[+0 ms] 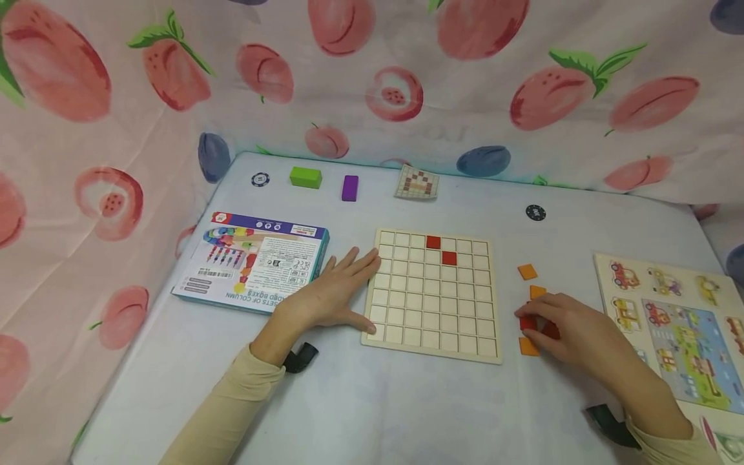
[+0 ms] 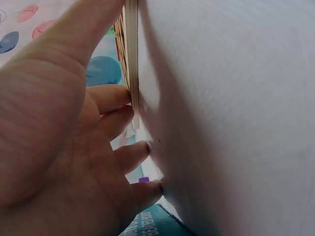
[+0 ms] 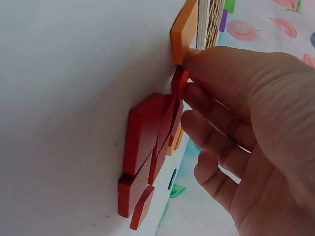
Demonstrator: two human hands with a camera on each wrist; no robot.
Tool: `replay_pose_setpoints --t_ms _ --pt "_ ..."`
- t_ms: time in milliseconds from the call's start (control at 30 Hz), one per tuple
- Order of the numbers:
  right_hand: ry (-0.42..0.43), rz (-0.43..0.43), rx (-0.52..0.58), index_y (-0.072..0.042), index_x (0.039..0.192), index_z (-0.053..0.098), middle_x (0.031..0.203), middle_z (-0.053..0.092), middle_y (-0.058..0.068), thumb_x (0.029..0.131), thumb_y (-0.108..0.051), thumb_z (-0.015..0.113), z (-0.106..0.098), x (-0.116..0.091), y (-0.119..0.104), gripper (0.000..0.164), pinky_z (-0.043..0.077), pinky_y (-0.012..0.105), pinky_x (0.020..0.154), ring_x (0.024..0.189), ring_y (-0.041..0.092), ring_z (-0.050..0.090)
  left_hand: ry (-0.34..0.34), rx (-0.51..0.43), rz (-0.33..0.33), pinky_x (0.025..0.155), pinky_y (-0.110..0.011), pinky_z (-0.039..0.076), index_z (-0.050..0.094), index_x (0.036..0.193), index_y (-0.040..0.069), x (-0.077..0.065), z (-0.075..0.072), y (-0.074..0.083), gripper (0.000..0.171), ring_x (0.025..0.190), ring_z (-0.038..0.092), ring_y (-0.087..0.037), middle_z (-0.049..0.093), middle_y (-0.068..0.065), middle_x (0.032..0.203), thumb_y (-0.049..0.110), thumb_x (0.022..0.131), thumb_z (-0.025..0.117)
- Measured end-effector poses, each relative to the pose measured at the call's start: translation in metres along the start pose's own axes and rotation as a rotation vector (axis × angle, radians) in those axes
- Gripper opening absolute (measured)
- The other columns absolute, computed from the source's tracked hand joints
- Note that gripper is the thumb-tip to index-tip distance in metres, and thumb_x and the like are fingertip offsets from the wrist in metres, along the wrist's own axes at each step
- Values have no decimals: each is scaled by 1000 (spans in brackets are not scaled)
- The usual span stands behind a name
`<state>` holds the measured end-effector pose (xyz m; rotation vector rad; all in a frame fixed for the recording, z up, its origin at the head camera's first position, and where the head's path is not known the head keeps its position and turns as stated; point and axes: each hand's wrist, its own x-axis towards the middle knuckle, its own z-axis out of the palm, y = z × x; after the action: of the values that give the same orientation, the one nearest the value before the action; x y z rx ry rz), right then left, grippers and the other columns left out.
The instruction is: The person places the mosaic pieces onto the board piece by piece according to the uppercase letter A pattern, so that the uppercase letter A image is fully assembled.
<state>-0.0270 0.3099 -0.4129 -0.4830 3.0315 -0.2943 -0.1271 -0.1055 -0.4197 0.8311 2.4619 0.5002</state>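
A wooden grid board (image 1: 421, 301) lies flat on the table with two red tiles (image 1: 449, 258) in its upper cells. My left hand (image 1: 328, 294) spreads its fingers along the board's left edge; in the left wrist view its fingertips (image 2: 118, 98) touch the board's side. To the right of the board, my right hand (image 1: 581, 329) pinches a small red square tile (image 3: 179, 82) between thumb and index finger. Other red tiles (image 3: 145, 128) lie close under that hand, partly hidden in the head view. Orange tiles (image 1: 529, 347) lie near its fingers.
A boxed set (image 1: 232, 284) sits left of the board, and a picture puzzle board (image 1: 628, 284) at the right. Along the back are a green block (image 1: 305, 177), a purple block (image 1: 350, 188), a pattern card (image 1: 416, 183) and two round chips (image 1: 535, 212).
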Motion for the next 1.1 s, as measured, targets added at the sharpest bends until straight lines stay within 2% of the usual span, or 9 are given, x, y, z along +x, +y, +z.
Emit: replay_pose_setpoints --t_ms 100,233,333,533,567,800,967,1100 --pt "-18 18 18 -23 111 81 111 75 4 83 -27 92 -1 2 2 31 49 24 62 80 6 59 -1 -4 -1 136 -65 5 13 172 15 0 1 -1 127 170 -4 -34 0 2 182 57 80 89" --pt "7 37 60 -22 115 80 112 75 4 83 -27 92 -4 9 2 34 56 32 68 88 15 65 2 -15 5 136 -65 5 14 172 14 -1 1 -1 127 170 -4 -35 1 1 182 56 80 89" --pt "41 20 84 -22 117 80 113 75 6 85 -26 91 -5 20 -2 35 58 40 74 94 23 67 5 -15 2 136 -65 5 14 172 14 -2 1 0 127 170 -4 -35 2 1 183 56 80 90" --pt "59 -32 112 -21 118 80 110 75 0 89 -26 87 -3 51 -17 30 55 34 72 93 18 65 -1 -12 3 136 -65 6 15 172 14 -2 0 0 125 170 -4 -34 2 0 183 56 81 89" --pt "56 -36 119 -21 118 80 111 75 0 90 -27 86 -3 57 -20 29 53 33 71 90 15 62 -2 -13 4 136 -65 6 15 172 14 -2 -1 1 125 170 -4 -34 2 0 183 56 81 89" --pt "8 -68 149 -20 118 80 107 74 1 93 -25 83 -1 93 -33 26 50 32 72 86 16 59 -3 -18 9 136 -65 5 14 172 14 -1 0 0 125 170 -4 -34 1 0 183 56 81 89" --pt "-19 -67 134 -19 121 80 121 76 8 95 -26 81 4 103 -37 28 60 45 83 101 23 68 -6 -14 6 137 -65 5 14 172 14 0 1 0 125 170 -4 -34 1 1 183 56 81 89" --pt "-8 -64 120 -20 115 82 116 77 4 94 -26 83 5 106 -37 22 59 41 78 96 21 68 -6 -3 1 137 -65 6 13 172 14 0 0 -1 125 170 -4 -34 1 0 183 57 81 88"
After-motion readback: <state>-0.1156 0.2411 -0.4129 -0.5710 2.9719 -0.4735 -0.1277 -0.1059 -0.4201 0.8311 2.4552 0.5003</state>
